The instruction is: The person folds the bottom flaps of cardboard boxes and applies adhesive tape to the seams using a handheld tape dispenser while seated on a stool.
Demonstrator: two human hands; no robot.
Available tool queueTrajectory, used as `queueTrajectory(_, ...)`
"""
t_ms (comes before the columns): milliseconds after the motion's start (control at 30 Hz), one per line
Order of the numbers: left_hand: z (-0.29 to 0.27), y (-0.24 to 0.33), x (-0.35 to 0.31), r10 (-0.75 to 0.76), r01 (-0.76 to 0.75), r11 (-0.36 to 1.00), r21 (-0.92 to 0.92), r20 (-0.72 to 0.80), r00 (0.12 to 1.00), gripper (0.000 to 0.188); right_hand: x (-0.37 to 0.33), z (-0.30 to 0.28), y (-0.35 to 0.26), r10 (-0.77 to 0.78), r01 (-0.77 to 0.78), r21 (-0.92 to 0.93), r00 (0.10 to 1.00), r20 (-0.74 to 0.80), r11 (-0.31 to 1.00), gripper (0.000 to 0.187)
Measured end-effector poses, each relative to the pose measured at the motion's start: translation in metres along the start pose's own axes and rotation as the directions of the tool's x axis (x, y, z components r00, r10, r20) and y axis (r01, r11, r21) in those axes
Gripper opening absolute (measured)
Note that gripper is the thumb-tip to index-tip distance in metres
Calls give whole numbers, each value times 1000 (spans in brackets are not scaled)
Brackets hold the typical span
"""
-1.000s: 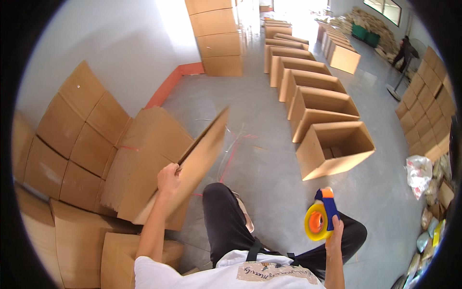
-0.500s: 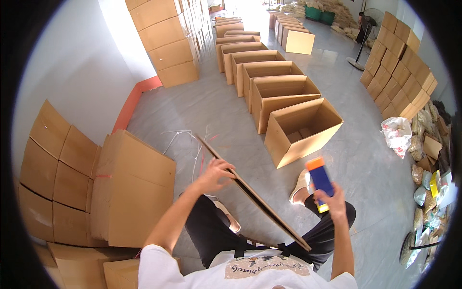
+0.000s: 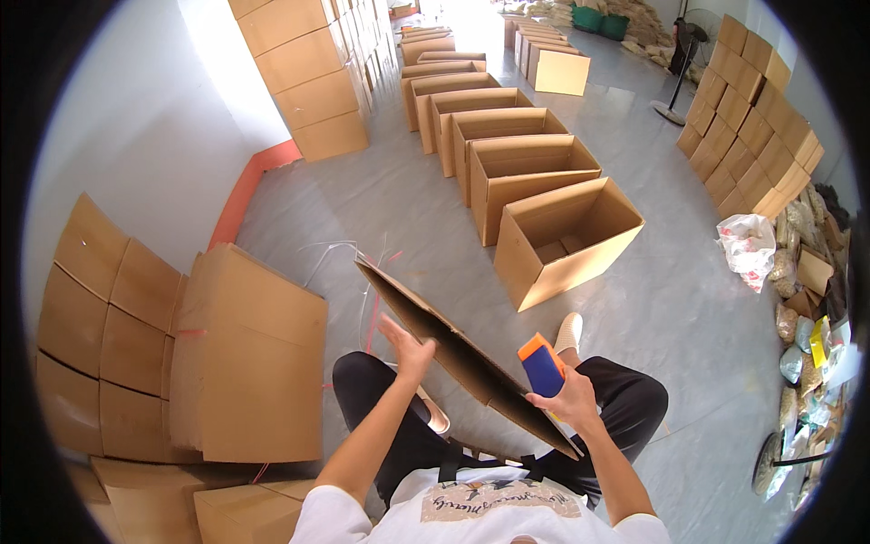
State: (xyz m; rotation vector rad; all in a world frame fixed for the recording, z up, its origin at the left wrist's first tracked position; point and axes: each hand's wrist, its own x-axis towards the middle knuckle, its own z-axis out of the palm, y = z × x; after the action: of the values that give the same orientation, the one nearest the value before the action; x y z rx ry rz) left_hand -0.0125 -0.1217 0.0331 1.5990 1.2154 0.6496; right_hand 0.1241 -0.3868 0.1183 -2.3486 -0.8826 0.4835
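Observation:
A folded cardboard carton (image 3: 462, 349) stands on edge across my lap, slanting from far left to near right, with its top side parted a little. My left hand (image 3: 410, 349) is against the carton's left side, fingers stretched out and thumb at the cardboard. In my right hand (image 3: 569, 399) is a blue and orange block-shaped tool (image 3: 542, 365); its exact kind does not show. That hand is closed round the tool and rests at the carton's right edge. My fingers partly cover the tool's lower end.
A row of open-topped cartons (image 3: 566, 258) runs away ahead. Flattened cartons (image 3: 254, 354) lean at my left near stacked boxes (image 3: 136, 344). Boxes (image 3: 748, 136), a white plastic bag (image 3: 748, 249) and a fan (image 3: 770, 462) are at the right. Loose straps (image 3: 374, 313) lie on the floor.
My right hand has moved left with the tool to the carton. The carton has tilted and parted wider. My left hand has shifted down along its side, fingers straightened.

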Motion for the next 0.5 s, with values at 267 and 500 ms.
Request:
queueTrajectory(267,-34,33,-22,-242,356,918,-173,467,851,27,27,-21,-13,-20,6,-42,943,-332,999,58)
queueTrajectory(500,-16,8,-90,-175,238,961,-138,361,916,51,121,-2,-31,-68,83,49,965,-255,995,55)
